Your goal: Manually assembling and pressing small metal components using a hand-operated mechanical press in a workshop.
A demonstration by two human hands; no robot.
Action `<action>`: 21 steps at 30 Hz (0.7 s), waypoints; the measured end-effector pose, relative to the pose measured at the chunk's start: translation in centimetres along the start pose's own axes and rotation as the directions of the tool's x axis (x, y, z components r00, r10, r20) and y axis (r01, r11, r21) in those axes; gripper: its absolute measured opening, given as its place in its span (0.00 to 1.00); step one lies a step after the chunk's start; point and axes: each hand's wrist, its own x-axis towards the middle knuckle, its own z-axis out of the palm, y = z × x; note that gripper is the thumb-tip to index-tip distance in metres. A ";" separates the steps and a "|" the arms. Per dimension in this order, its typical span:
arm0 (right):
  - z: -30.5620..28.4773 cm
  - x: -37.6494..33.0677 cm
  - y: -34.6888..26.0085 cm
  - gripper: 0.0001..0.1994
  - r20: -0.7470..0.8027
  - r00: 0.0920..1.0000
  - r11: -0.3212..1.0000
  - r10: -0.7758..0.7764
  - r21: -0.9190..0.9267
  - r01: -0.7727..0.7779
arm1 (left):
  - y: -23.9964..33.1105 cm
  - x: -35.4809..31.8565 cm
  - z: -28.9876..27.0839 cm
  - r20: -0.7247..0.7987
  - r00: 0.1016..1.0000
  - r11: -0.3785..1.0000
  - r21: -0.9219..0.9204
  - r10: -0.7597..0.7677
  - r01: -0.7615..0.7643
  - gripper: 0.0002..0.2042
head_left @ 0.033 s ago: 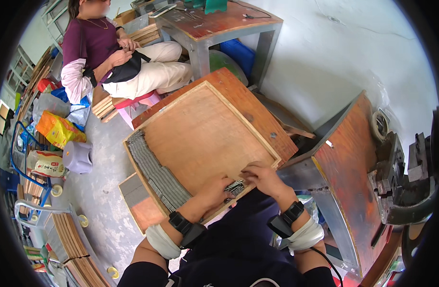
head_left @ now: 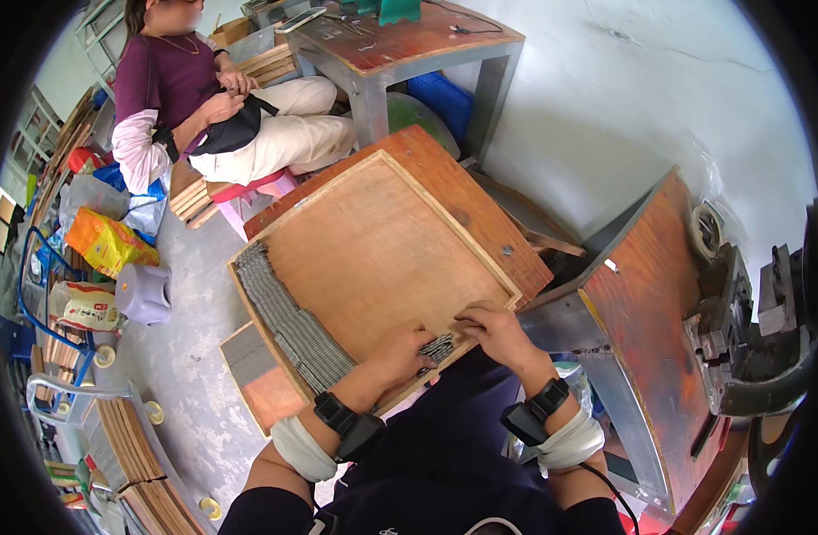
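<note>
A shallow wooden tray (head_left: 400,169) with a raised rim lies in front of me. Tightly packed rows of small grey metal pieces (head_left: 288,314) line its left side. At the near edge is a loose cluster of slim, shiny metal pieces (head_left: 439,350). My left hand (head_left: 398,354) curls round the left side of this cluster, fingers closed against it. On the other side, my right hand (head_left: 496,330) has its fingers bent and drawn together beside the pieces. Whatever its fingertips hold is too small to make out.
The tray rests on a reddish-brown wooden table (head_left: 467,209). A seated person (head_left: 172,98) is at the far left, near another table (head_left: 382,40). To the right stand a tilted wood-topped bench (head_left: 641,330) and a dark metal machine (head_left: 739,330). Bags (head_left: 110,241) lie left.
My right hand's fingers have shifted slightly at the metal cluster. My left hand stays by the cluster, and the packed rows look the same.
</note>
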 end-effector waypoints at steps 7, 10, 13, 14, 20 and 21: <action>-3.7 -6.3 -1.1 0.10 -0.168 0.986 0.992 0.014 -0.125 -0.035 | 0.8 -0.3 0.3 -0.061 0.998 0.973 0.225 -0.034 0.047 0.17; -4.2 -8.4 -2.1 0.11 -0.210 0.977 0.990 0.045 -0.122 -0.072 | 0.7 -0.5 1.5 -0.161 0.985 0.976 0.218 0.058 -0.021 0.17; -4.3 -9.8 -2.1 0.11 -0.224 0.972 0.989 0.068 -0.112 -0.095 | -0.1 -0.1 1.5 -0.099 0.994 0.994 0.086 -0.054 0.063 0.20; -4.2 -10.3 -2.0 0.10 -0.225 0.971 0.988 0.077 -0.117 -0.106 | 0.3 -0.1 1.5 -0.096 0.994 0.994 0.090 -0.049 0.058 0.20; -3.1 -11.2 -1.5 0.10 -0.223 0.971 0.988 0.082 -0.112 -0.109 | 0.3 -0.6 2.1 -0.213 0.975 0.983 0.182 0.059 -0.020 0.22; -2.8 -10.9 -1.4 0.10 -0.221 0.972 0.988 0.082 -0.111 -0.109 | 0.1 -0.7 2.2 -0.218 0.974 0.984 0.180 0.059 -0.019 0.22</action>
